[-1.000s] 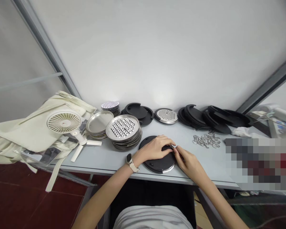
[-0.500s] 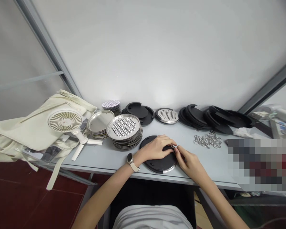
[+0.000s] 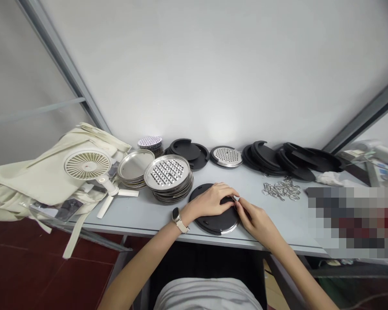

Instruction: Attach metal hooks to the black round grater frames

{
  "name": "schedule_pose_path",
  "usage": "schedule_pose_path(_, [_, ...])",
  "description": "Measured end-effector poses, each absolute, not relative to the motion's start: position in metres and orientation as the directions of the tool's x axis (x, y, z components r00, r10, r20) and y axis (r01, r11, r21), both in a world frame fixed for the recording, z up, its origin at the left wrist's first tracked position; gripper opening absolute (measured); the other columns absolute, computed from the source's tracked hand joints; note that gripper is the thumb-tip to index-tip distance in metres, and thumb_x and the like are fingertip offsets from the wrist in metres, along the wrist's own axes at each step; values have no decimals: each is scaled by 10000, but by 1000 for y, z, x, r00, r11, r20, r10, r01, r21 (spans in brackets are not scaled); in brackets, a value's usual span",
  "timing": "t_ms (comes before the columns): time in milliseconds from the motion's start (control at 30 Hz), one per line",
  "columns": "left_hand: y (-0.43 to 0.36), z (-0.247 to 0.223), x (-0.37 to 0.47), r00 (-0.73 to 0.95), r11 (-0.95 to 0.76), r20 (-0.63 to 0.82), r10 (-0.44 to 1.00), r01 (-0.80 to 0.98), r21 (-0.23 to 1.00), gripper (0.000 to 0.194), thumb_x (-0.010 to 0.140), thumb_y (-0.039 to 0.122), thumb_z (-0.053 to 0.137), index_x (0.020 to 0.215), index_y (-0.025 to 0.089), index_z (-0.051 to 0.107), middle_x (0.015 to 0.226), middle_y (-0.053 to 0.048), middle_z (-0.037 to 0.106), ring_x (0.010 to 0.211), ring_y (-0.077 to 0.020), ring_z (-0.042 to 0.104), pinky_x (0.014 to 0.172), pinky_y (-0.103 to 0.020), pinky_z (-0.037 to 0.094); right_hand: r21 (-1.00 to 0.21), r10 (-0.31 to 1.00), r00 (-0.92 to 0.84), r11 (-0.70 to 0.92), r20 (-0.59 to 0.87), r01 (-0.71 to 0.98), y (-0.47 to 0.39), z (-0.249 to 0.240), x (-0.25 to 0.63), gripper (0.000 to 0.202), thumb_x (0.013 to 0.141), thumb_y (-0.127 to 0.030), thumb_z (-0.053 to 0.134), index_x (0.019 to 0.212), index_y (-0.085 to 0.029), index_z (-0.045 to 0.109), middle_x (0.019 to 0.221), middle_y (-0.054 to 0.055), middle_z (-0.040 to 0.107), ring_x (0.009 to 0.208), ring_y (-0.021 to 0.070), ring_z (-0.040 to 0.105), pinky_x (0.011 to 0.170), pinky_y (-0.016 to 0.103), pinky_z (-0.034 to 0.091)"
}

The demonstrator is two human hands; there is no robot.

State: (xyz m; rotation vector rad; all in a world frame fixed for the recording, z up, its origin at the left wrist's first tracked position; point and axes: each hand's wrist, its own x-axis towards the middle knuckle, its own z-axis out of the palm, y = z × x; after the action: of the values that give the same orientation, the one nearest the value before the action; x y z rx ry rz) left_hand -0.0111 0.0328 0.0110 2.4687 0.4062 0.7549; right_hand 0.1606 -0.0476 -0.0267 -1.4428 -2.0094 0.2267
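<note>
Picturing a clock centred on the black disc, flat near the front edge of the surface, I'd go left to right. Fan is out around 10, then the plate stack, then the grater stack closer in, also near 10. That one's the worry: it looks uneven, and the left wrist is just beside it, so a careless swing could topple it. The left hand lies over the disc, fingers bent toward its 2 o'clock edge; can't tell if they're pinching or just steadying. If that hand lets up, I'd bet the disc could twist. A metal bit is there, and the right hand, at 3, pinches it narrowly between thumb and fingertip. Tiny part, probably slick, so a slip might ping it away. Further right, tilted lids near 1 could slide if bumped; loops around 2 might tangle.
</note>
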Motion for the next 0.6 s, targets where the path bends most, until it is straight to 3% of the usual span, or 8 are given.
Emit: schedule_pose_path(600, [33, 9, -11, 798, -808, 437, 414, 102, 580, 240, 845, 121, 524, 1078, 153, 568, 1044, -78, 634, 1032, -183, 554, 936, -320, 422, -521, 880, -158, 401, 449, 753, -48, -26, 160, 200, 959, -270, 340, 789, -214, 428, 619, -9, 524, 492, 118, 493, 480, 219, 364])
